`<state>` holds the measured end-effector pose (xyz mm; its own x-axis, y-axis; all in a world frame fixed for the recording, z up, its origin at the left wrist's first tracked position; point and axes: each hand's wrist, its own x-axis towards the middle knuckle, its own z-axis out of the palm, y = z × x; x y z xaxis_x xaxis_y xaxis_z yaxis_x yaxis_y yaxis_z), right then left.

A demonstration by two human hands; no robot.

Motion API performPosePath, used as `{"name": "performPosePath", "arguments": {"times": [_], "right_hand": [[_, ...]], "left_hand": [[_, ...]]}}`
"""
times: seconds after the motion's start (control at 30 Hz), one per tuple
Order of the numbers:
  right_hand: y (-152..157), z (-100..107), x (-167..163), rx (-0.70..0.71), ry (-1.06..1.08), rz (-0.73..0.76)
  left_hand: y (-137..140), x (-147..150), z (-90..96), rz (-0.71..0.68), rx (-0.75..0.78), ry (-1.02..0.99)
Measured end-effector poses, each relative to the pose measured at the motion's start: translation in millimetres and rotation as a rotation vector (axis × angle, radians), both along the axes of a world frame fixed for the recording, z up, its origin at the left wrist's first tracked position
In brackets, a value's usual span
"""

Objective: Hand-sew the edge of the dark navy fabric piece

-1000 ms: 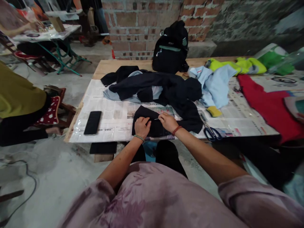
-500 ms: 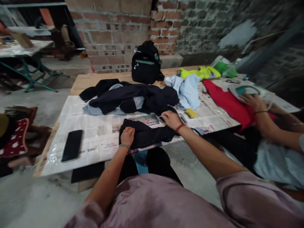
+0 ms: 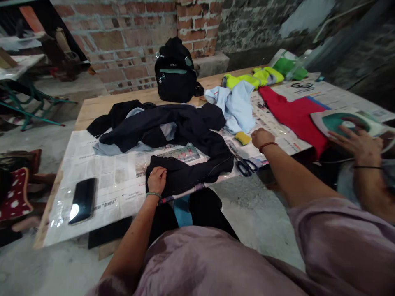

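Note:
My left hand [image 3: 157, 179] is closed on the end of a dark garment [image 3: 197, 174], pressed down near the table's front edge. Pale thread-like marks run along that part of the cloth. Above the cloth's right side, my right hand [image 3: 263, 138] hovers with its fingers pinched together; whatever is between them is too small to make out. Just left of it lies a yellow sponge [image 3: 242, 138]. Scissors with dark handles [image 3: 246, 165] rest beside the garment, partly over the table edge.
Newspaper under clear plastic covers the table [image 3: 101, 170]. A phone [image 3: 82, 201] lies at left, a black backpack [image 3: 175, 78] at the back. Light blue cloth [image 3: 239, 107] sits behind the sponge. At right, another person's hand holds an iron [image 3: 342, 121] on red cloth [image 3: 291, 111].
My right hand has moved right, away from the dark garment, uncovering the scissors. My left hand stays on the cloth. The view has shifted, and the other person's iron has moved right.

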<state>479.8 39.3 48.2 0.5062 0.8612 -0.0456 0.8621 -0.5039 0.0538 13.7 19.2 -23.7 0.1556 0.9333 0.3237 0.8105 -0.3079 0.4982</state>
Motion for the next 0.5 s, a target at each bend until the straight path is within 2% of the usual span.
{"name": "performPosePath", "arguments": {"times": [0.33, 0.5], "right_hand": [[9, -28, -5, -0.071, -0.041, 0.036], [5, -32, -4, -0.019, 0.106, 0.031]], "left_hand": [[1, 4, 0.0, 0.011, 0.001, 0.031], [2, 3, -0.6, 0.018, 0.015, 0.039]]}}
